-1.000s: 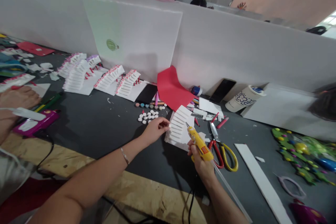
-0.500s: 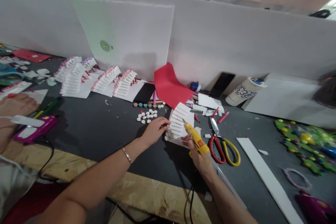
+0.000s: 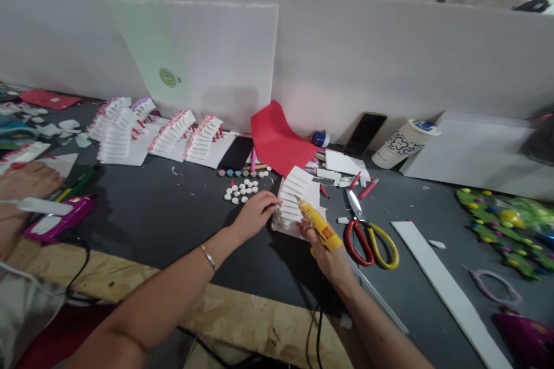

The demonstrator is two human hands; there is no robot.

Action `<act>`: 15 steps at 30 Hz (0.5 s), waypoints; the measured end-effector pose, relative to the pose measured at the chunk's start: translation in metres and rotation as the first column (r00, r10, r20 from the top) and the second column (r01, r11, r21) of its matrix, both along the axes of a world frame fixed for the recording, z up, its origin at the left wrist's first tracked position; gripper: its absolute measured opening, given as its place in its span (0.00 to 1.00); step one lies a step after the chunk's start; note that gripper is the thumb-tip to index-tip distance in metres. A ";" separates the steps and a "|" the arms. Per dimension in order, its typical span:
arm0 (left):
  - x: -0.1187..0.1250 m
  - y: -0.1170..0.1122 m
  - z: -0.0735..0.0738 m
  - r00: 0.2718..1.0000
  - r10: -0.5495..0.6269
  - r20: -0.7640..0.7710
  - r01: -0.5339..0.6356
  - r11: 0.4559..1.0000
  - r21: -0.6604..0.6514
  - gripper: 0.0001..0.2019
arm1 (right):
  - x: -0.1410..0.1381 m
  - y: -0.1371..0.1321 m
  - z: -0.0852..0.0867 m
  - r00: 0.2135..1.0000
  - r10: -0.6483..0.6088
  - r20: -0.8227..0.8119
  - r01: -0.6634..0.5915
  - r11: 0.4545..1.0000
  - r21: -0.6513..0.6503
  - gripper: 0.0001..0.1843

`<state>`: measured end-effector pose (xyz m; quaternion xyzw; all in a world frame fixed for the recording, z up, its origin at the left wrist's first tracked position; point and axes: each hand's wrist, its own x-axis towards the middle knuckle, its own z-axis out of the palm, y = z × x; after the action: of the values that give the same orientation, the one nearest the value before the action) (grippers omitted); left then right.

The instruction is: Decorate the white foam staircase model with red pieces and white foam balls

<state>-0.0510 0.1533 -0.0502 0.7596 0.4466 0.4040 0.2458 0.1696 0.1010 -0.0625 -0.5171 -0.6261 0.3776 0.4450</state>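
Observation:
In my right hand (image 3: 325, 255) is a yellow glue gun (image 3: 321, 225); the fingers wrap round its handle. Its nozzle points up and left over a white ridged foam piece (image 3: 295, 189), which leans on a white base. Whether the nozzle touches the foam I cannot tell. My left hand (image 3: 255, 213) is at the left edge of that piece with thumb and fingertips pinched together; what is between them is too small to make out. Just left of the piece lies a cluster of small white balls (image 3: 243, 190). A clear glue stick (image 3: 381, 295) extends behind the gun.
Red-and-yellow-handled scissors (image 3: 363, 236) lie right of the glue gun, beyond them a white foam strip (image 3: 441, 282). Red foam sheet (image 3: 279, 135), phone (image 3: 366, 134) and cup (image 3: 402, 144) are behind. Finished-looking ridged pieces (image 3: 203, 138) stand left. A co-worker's hand (image 3: 30, 181) is far left.
The glue gun's nozzle has shifted slightly left and down over the ridged foam piece. My left hand stays at its edge. The head view has moved a little.

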 end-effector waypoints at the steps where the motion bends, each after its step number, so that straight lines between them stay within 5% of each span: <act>1: 0.000 0.000 0.000 1.000 0.000 0.000 0.000 1.000 -0.003 0.10 | 0.000 0.000 -0.001 1.000 -0.003 0.006 0.003 1.000 0.005 0.21; 15: 0.005 -0.002 0.005 0.999 0.033 0.023 -0.032 0.998 -0.059 0.08 | 0.002 0.001 -0.010 1.000 0.017 0.013 -0.017 1.000 0.000 0.18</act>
<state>-0.0460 0.1511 -0.0452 0.7398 0.4676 0.4037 0.2665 0.1713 0.1020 -0.0726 -0.5142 -0.6335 0.3779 0.4376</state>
